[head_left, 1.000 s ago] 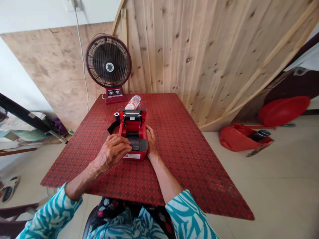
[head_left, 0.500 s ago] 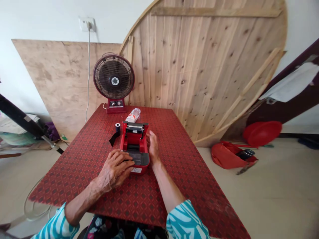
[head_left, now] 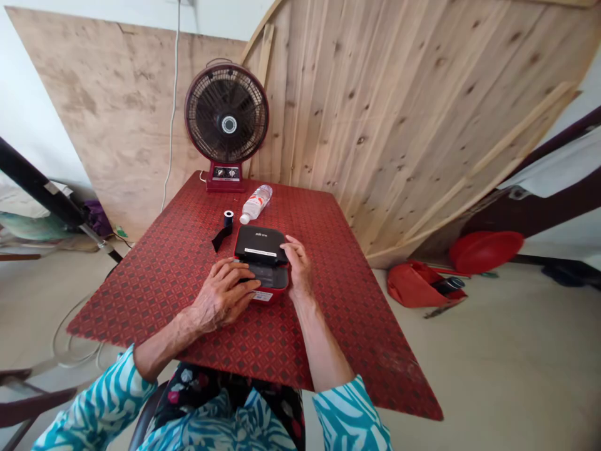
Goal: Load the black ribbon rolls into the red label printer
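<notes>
A small red-and-black label printer [head_left: 265,275] sits on the table in front of me. Its black lid [head_left: 261,242] is tilted partly down over the body, a gap remaining at the front. My left hand [head_left: 225,289] lies over the front left of the body, fingers extended across the dark front panel; its thumb is hidden. At the right edge of the lid, my right hand [head_left: 299,266] has its fingertips on the lid's corner, with the palm beside the body. Left of the printer stands a small roll of black ribbon [head_left: 228,219], its loose end trailing onto the table.
A clear plastic bottle [head_left: 256,203] lies behind the printer. At the table's [head_left: 347,313] far left corner stands a dark red fan [head_left: 228,125], before wooden boards [head_left: 357,125]. A red bag [head_left: 413,283] and a red round object [head_left: 486,252] are on the floor at right.
The printer lid has come down from upright towards me, so its black top shows and the inside is mostly covered. My right hand moved onto its edge. The view tilted downward.
</notes>
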Demonstrator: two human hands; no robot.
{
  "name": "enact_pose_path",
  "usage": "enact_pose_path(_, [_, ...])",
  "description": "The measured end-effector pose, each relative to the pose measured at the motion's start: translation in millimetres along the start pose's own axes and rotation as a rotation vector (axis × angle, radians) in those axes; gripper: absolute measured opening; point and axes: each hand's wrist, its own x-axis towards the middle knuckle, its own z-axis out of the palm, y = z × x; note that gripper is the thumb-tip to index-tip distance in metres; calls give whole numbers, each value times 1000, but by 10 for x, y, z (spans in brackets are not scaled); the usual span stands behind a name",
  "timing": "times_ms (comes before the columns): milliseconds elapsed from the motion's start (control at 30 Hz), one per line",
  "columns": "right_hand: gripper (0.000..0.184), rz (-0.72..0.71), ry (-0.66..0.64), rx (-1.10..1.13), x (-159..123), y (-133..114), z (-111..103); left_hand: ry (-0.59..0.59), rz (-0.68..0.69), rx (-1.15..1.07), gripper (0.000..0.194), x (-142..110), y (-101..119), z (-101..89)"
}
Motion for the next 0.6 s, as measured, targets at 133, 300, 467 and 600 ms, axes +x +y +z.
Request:
enact_pose_path(133, [18,46,-19,83,-117,48,13,-13,-29,-91,24,4,-37,-53])
enact_pose_path(300, [23,59,-35,84,-85,69,15,222,-602,-506,27,132,-292,10])
enact_pose_path(467, [28,51,-69,7,-64,8,-11,281,-1005,-950,55,302,-525,263])
enact_pose_path(600, [32,34,-95,-43,-66,1,-38,264,-1057,-1051,63,334,-532,326])
